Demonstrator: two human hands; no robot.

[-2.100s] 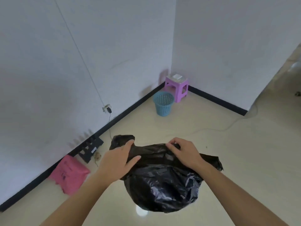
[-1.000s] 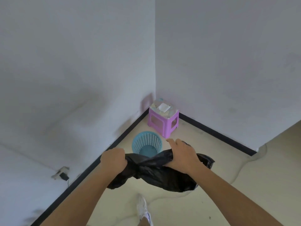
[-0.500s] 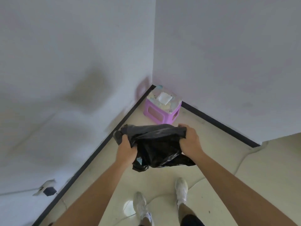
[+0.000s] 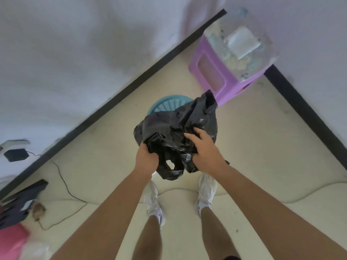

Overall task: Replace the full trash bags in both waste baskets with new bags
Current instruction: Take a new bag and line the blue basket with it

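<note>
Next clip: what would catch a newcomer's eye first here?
The crumpled black trash bag at centre, gripped by the left hand and right hand over the blue waste basket by the baseboard. Next, the purple stool in the corner at upper right, and the white shoes below.

One head-worn camera looks steeply down, close above both hands point(image 4: 178, 154), toward the floor point(image 4: 262, 147) and room corner.

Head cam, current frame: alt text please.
Both hands, left hand and right hand, grip a crumpled black trash bag above a blue mesh waste basket, beside a purple stool in a room corner.
</note>
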